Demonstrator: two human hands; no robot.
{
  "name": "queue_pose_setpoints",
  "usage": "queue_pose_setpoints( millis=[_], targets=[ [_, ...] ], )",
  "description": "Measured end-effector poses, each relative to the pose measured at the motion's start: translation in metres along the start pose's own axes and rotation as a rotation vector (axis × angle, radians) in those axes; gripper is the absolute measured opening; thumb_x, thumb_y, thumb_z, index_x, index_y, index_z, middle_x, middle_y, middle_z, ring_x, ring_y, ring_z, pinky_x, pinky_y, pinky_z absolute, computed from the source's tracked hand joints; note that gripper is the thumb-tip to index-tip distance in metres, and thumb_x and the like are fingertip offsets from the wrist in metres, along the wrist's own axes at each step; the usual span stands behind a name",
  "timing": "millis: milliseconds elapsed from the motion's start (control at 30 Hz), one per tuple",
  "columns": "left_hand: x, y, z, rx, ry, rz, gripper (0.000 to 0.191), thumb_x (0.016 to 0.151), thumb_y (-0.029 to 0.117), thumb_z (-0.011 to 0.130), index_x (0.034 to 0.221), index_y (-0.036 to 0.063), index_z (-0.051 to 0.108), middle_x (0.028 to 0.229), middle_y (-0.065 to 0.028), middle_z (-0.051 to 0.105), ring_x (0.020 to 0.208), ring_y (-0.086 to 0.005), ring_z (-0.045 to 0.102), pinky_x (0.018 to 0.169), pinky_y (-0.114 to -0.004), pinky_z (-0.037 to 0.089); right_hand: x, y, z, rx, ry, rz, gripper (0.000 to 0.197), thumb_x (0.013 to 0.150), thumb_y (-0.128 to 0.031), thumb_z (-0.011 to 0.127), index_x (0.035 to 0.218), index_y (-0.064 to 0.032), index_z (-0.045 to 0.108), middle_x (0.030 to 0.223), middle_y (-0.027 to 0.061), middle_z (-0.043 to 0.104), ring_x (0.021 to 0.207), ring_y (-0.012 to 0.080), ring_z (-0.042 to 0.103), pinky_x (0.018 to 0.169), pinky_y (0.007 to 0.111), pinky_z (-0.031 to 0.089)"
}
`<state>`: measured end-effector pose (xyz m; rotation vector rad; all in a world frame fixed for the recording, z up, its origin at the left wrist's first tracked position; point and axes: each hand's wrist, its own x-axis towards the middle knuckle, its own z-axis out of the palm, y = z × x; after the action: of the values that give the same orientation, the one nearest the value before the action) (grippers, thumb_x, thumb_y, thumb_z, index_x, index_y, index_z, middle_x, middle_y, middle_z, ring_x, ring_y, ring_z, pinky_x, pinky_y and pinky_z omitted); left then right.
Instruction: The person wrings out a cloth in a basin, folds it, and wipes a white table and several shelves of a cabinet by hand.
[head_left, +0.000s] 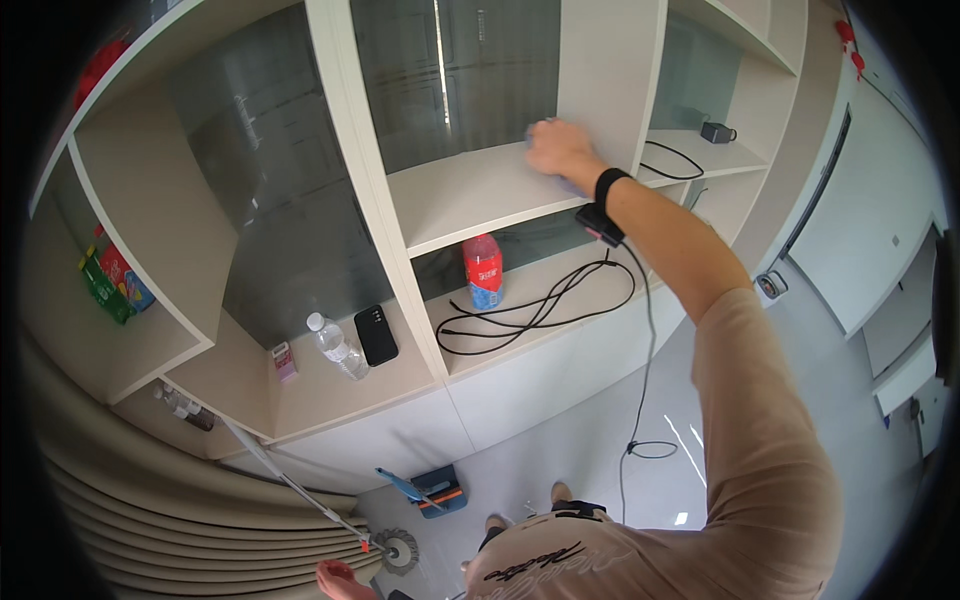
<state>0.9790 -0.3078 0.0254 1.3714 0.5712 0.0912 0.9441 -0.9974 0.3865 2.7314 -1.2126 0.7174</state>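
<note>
My right hand (559, 148) presses a bluish-grey cloth (574, 187) onto the middle cream shelf (465, 187), at its right end by the upright panel. Most of the cloth is hidden under the hand. A black band and a small black device (600, 225) with a cable are at that wrist. Low at the picture's bottom edge, my left hand (337, 579) hangs away from the shelves with its fingers curled; whether it holds anything cannot be told. Below the middle shelf stand a red-labelled bottle (484, 271) and a looped black cable (536, 319).
A clear plastic bottle (339, 349), a black smartphone (376, 335) and a small pink box (284, 362) occupy the lower left shelf. A mop (395, 551) and a dustpan (439, 493) are on the floor by the curtain (187, 510). The wrist device's cable (649, 337) hangs to the floor.
</note>
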Motion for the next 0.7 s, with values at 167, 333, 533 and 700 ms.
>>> queue_pose_setpoints(
  millis=[167, 333, 533, 700],
  targets=[
    [0.006, 0.003, 0.044, -0.169, -0.147, 0.125, 0.018, 0.097, 0.023, 0.053, 0.086, 0.0094, 0.053, 0.073, 0.0030, 0.048, 0.063, -0.0086, 0.043, 0.058, -0.025, 0.034, -0.013, -0.133, 0.027, 0.664, -0.054, -0.268, 0.048, 0.070, -0.014, 0.059, 0.117, -0.0127, 0.072, 0.114, 0.0180, 0.069, 0.108, 0.0368, 0.065, 0.100, 0.041, 0.049],
    [-0.026, 0.082, 0.131, -0.344, -0.546, 0.177, 0.017, 0.100, 0.023, 0.055, 0.098, 0.0061, 0.058, 0.083, 0.0006, 0.057, 0.071, -0.0103, 0.049, 0.063, -0.025, 0.039, -0.043, -0.163, 0.013, 0.707, -0.030, -0.395, 0.046, 0.071, -0.009, 0.058, 0.114, -0.0104, 0.072, 0.110, 0.0219, 0.069, 0.105, 0.0395, 0.065, 0.096, 0.042, 0.051],
    [0.007, 0.082, 0.071, -0.401, -0.492, 0.090, 0.018, 0.100, 0.024, 0.054, 0.093, 0.0083, 0.059, 0.081, 0.0018, 0.057, 0.070, -0.0089, 0.049, 0.061, -0.024, 0.037, -0.020, -0.057, -0.008, 0.209, -0.034, -0.454, 0.042, 0.072, -0.002, 0.060, 0.112, -0.0076, 0.072, 0.113, 0.0192, 0.069, 0.105, 0.0362, 0.066, 0.096, 0.040, 0.052],
    [-0.032, 0.065, -0.011, -0.186, -0.227, 0.061, 0.021, 0.099, 0.015, 0.045, 0.081, 0.0055, 0.051, 0.076, -0.0064, 0.047, 0.068, -0.0165, 0.045, 0.061, -0.031, 0.041, 0.029, 0.047, 0.014, -0.164, 0.125, -0.054, 0.039, 0.080, -0.007, 0.058, 0.117, -0.0074, 0.069, 0.118, 0.0176, 0.067, 0.112, 0.0348, 0.063, 0.097, 0.042, 0.051]
  ],
)
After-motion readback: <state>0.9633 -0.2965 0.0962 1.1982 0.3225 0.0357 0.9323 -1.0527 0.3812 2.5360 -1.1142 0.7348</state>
